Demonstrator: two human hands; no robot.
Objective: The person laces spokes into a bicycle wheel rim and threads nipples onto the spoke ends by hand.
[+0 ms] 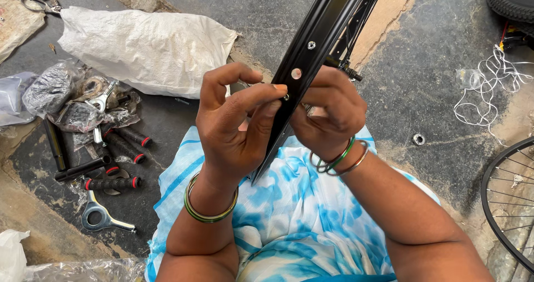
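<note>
Fingers (261, 95) of left hand (233, 129) pinched on the inner face of a black metal bicycle rim (311, 42), at a spoke hole; right hand (328, 115) closed around the rim's far side. Rim smooth, glossy, drilled, slanting up from a blue-and-white cloth lap (289, 215). Ribbed black handlebar grips (119, 148) and a woven white sack (144, 48) lying left on rough stone floor; bare floor right, up to a spoked wheel (509, 204).
</note>
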